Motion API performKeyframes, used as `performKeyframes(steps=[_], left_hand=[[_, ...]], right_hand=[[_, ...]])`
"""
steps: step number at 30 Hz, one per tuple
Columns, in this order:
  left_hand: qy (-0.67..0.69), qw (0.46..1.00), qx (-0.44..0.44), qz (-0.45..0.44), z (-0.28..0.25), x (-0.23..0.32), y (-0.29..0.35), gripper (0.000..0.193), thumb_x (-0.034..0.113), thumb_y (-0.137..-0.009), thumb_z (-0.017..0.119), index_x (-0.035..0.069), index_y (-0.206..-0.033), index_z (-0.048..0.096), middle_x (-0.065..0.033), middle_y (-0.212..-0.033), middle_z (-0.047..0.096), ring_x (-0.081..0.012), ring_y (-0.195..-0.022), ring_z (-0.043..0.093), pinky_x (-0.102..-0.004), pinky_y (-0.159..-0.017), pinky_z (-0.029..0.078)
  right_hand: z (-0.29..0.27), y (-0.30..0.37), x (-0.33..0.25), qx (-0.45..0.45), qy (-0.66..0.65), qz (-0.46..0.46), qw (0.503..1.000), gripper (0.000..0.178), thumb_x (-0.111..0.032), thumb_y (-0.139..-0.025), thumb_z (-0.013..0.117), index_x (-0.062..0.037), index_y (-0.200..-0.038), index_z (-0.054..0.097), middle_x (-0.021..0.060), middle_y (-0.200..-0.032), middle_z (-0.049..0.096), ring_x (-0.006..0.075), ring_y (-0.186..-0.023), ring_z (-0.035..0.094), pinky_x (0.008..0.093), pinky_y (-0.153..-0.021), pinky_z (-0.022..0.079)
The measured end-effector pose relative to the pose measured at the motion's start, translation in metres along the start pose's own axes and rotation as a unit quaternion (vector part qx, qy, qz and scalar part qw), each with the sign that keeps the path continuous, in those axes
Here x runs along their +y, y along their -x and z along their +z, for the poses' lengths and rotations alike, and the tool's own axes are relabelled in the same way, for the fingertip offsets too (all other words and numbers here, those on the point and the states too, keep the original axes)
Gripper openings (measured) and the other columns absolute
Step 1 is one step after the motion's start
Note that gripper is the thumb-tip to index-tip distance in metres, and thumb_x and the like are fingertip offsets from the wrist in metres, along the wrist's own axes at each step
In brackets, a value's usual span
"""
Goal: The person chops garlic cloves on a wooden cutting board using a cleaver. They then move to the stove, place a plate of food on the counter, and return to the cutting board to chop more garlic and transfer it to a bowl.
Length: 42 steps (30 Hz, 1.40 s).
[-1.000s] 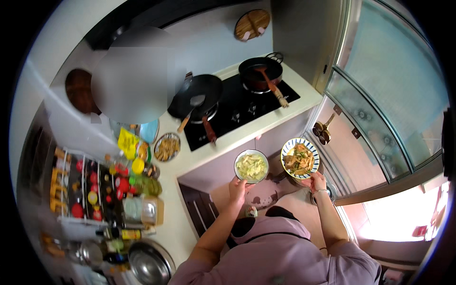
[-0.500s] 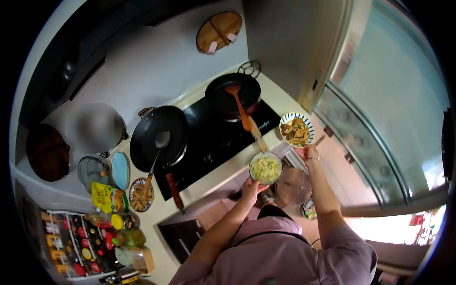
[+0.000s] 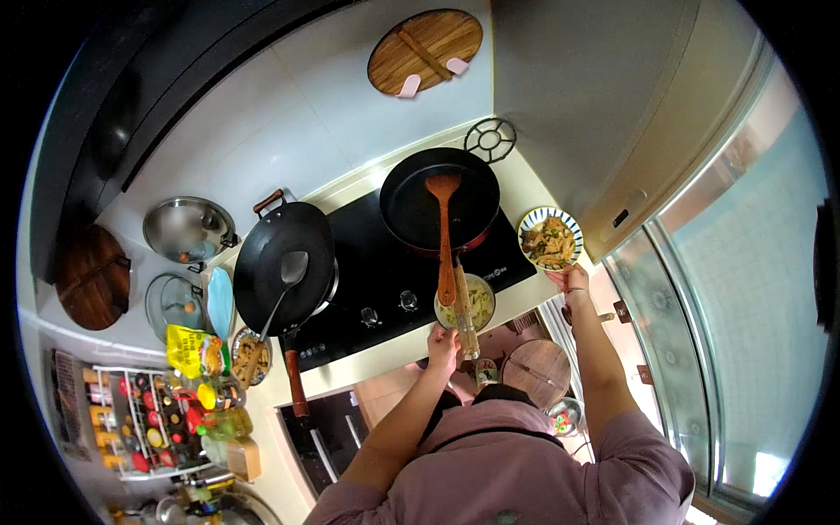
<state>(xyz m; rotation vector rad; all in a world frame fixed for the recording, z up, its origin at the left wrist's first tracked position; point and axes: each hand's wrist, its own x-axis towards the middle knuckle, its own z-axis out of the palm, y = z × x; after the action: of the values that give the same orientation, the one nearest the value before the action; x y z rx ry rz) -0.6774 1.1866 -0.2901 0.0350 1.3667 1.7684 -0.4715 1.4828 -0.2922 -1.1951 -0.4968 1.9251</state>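
Note:
My left hand (image 3: pixel 443 339) grips the near rim of a white bowl (image 3: pixel 473 304) of pale yellow-green food, held over the front edge of the black cooktop (image 3: pixel 385 293). My right hand (image 3: pixel 569 282) holds a blue-patterned plate (image 3: pixel 549 239) of brown and orange stir-fry at the counter's right end. A wooden spatula (image 3: pixel 445 229) lies in the black frying pan (image 3: pixel 439 199), its handle crossing over the bowl.
A black wok (image 3: pixel 284 266) with a metal ladle (image 3: pixel 285 282) sits on the left burner. Left of it are glass lids (image 3: pixel 187 230), a plate of food (image 3: pixel 248 354) and a rack of condiment bottles (image 3: pixel 140 420). A round wooden lid (image 3: pixel 424 51) hangs on the wall; a wire trivet (image 3: pixel 490 139) stands behind the pan.
The view has swung so the cooktop sits closer and more central. Both hands have carried the bowl and plate up toward the stove's right side beside the frying pan.

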Motion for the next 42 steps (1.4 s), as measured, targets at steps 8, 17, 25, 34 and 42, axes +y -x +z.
performKeyframes(steps=[8,17,25,34,42], left_hand=[[0.011,0.997,-0.072,0.009,0.022,0.012,-0.026,0.028,0.005,-0.094,0.057,0.002,-0.121,0.051,-0.0092,-0.105,0.063,-0.0224,-0.092,0.066,-0.042,-0.082,0.059],[-0.11,0.993,-0.012,-0.051,0.018,0.051,0.002,0.048,0.024,-0.093,0.065,0.005,-0.133,0.046,-0.0115,-0.101,0.068,-0.0194,-0.082,0.069,-0.0298,-0.066,0.058],[-0.464,0.868,0.098,0.15,-0.059,0.043,-0.002,0.052,0.016,-0.08,0.067,0.004,-0.128,0.052,-0.0204,-0.116,0.06,-0.0391,-0.102,0.06,-0.0466,-0.088,0.047],[-0.77,0.607,0.049,0.192,-0.074,0.098,0.04,0.064,0.018,-0.079,0.059,0.005,-0.14,0.045,-0.0092,-0.154,0.031,-0.0259,-0.144,0.026,-0.0632,-0.114,0.01],[-0.791,0.578,0.022,0.199,-0.092,0.101,0.045,0.065,0.015,-0.079,0.058,0.008,-0.142,0.044,-0.0052,-0.156,0.029,-0.0187,-0.143,0.027,-0.065,-0.113,0.002]], right_hand=[[0.005,0.019,0.002,0.066,0.105,0.016,0.992,0.021,-0.017,-0.097,0.052,0.0002,-0.105,0.043,0.0215,-0.08,0.064,0.0335,-0.063,0.07,0.0414,-0.052,0.06],[0.134,0.184,-0.022,-0.222,0.318,-0.18,0.904,0.008,-0.009,-0.094,0.054,-0.0033,-0.094,0.06,0.0011,-0.071,0.059,0.0105,-0.06,0.062,0.0222,-0.05,0.046],[0.303,0.215,0.113,-0.363,0.862,-0.097,0.34,0.016,-0.007,-0.083,0.061,-0.0043,-0.094,0.073,0.0121,-0.095,0.072,0.0278,-0.089,0.07,0.0405,-0.072,0.056],[0.288,0.078,0.232,-0.266,0.847,0.197,0.416,0.015,-0.007,-0.087,0.057,0.0013,-0.086,0.069,0.0078,-0.085,0.073,0.0214,-0.073,0.069,0.0404,-0.071,0.055],[0.306,0.122,0.209,-0.225,0.945,-0.015,0.236,0.067,-0.01,-0.071,0.08,0.0007,-0.128,0.047,0.0127,-0.118,0.064,0.0326,-0.095,0.068,0.0452,-0.063,0.057]])
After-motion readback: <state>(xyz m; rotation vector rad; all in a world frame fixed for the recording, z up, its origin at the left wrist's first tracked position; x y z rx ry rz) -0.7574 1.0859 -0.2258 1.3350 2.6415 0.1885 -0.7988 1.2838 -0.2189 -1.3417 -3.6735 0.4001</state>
